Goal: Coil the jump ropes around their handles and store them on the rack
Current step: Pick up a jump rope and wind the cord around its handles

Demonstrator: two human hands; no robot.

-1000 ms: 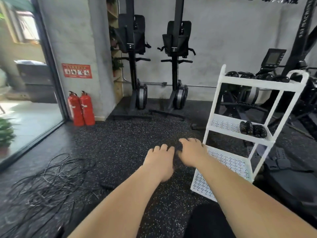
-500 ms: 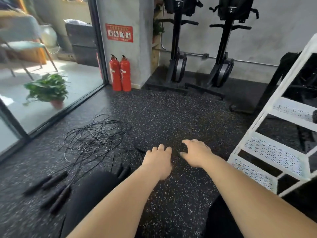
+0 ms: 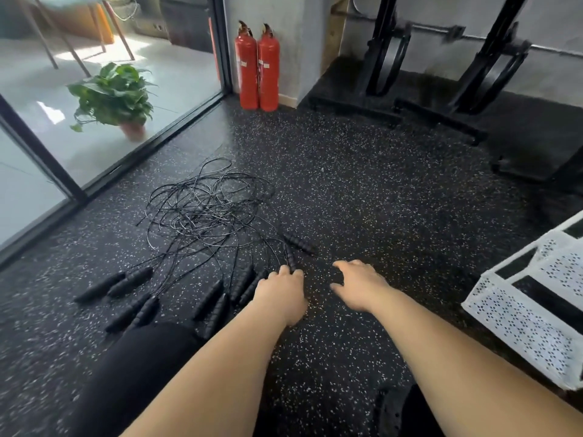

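Jump ropes (image 3: 208, 209) are lying uncoiled on the speckled floor (image 3: 362, 190). Their thin black cords are sitting in one tangled heap ahead and to the left of the person. The black handles (image 3: 211, 302) are fanning out at the near edge of the heap, mostly in pairs.

Left fingers (image 3: 285, 270) are curling loosely, close together, with the tips right at the near end of one handle (image 3: 291, 260). Cannot tell if they are touching it; they are not wrapping it. Left hand (image 3: 280, 294) is hovering palm down, knuckles up, just right of a handle pair (image 3: 249, 283). The wrist is running straight, and the bare left forearm is stretching in from the bottom edge.

Right fingers (image 3: 344, 264) are spreading slightly and bending at the tips, thumb out to the left, gripping nothing. Right hand (image 3: 359, 287) is hovering palm down over bare floor, just beside the left hand and apart from the handles. The right forearm is angling in from the lower right corner.

Another handle (image 3: 299, 242) is lying just beyond the left fingertips. A black-clad knee (image 3: 135, 373) is showing at lower left, beside the near handles. The white perforated rack (image 3: 520, 323) is standing at the right edge, well apart from the ropes. Two red fire extinguishers (image 3: 258, 67) are standing against the far wall, and a potted plant (image 3: 113, 96) is sitting behind the glass.
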